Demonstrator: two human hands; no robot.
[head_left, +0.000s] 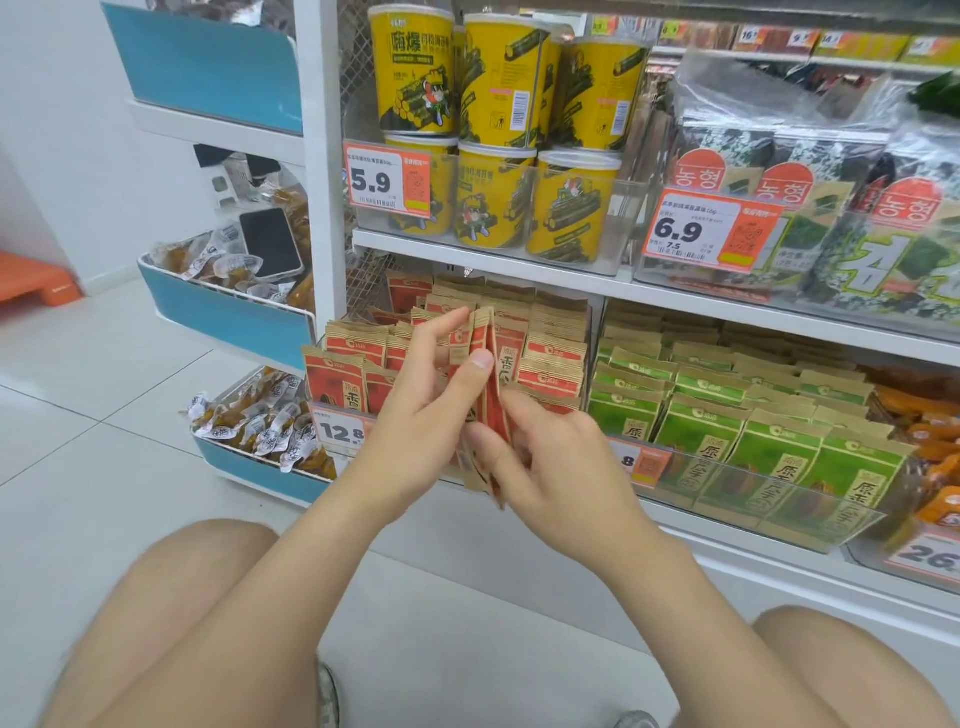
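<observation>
A small stack of red and brown snack packets (488, 395) stands upright between both hands, in front of the lower shelf. My left hand (421, 410) holds the stack from the left, thumb pressed on its right face and fingers spread over the top. My right hand (550, 457) grips the stack's lower part from the right, fingers curled round its bottom edge. Behind the hands, rows of the same red packets (550, 348) fill a clear tray on the shelf.
Green packets (737, 415) fill the tray to the right. Yellow tubs (493, 135) and seaweed bags (831, 208) sit on the shelf above. A blue-fronted rack (228, 317) at left holds wrapped snacks and a phone (270, 241). My bare knees are below, over white floor tiles.
</observation>
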